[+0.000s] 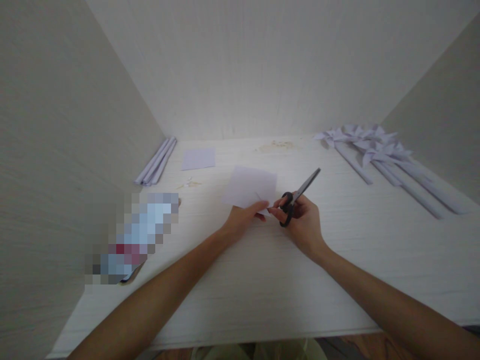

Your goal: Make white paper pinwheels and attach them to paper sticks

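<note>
A square sheet of white paper [250, 184] is held a little off the middle of the table by my left hand [243, 220], thumb on top and fingers beneath. A thin slit or crease shows near its lower right part. My right hand [303, 225] has black-handled scissors [301, 192] hooked on its fingers, with the blades closed and pointing up and to the right, away from the paper. The right thumb and a fingertip are at the paper's lower right corner; whether they pinch it is hard to make out.
Several paper pinwheels on rolled sticks [390, 160] lie at the right. Rolled paper sticks [157, 162] lie at the back left, near another paper square [198, 159]. Small scraps [190, 183] lie in front of it. A blurred-out object [138, 240] is at the left. Walls [240, 70] enclose the table.
</note>
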The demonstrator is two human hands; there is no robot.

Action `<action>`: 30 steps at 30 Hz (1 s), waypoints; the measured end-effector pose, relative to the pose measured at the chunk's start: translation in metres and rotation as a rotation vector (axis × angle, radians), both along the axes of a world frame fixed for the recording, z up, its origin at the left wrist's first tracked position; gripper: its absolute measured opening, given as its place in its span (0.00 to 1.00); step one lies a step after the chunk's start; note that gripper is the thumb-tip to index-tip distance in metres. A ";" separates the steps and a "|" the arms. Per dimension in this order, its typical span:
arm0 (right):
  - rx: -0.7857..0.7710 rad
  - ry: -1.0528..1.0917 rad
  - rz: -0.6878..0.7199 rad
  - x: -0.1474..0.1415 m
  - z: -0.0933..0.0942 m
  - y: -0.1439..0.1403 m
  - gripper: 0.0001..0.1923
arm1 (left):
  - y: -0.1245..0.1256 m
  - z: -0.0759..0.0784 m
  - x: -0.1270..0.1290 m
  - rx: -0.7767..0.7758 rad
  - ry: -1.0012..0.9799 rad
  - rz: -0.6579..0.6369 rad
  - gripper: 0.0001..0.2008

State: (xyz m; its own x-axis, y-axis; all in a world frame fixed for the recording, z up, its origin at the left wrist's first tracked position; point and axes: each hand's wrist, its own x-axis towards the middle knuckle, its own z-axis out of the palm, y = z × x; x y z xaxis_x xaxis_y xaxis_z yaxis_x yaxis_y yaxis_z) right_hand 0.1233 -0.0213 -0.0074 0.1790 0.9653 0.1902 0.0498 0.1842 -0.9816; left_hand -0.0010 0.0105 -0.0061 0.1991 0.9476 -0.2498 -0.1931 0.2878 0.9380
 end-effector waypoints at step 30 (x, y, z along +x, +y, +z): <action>-0.026 0.068 -0.005 0.000 -0.003 0.001 0.13 | 0.000 -0.001 0.000 0.018 -0.017 0.014 0.06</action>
State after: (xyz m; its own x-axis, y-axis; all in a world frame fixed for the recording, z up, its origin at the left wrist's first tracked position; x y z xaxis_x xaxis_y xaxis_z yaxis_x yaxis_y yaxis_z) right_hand 0.1230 -0.0204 -0.0103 0.1959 0.9688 0.1519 -0.0160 0.1580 -0.9873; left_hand -0.0006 0.0106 -0.0071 0.1895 0.9547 -0.2295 -0.2134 0.2682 0.9394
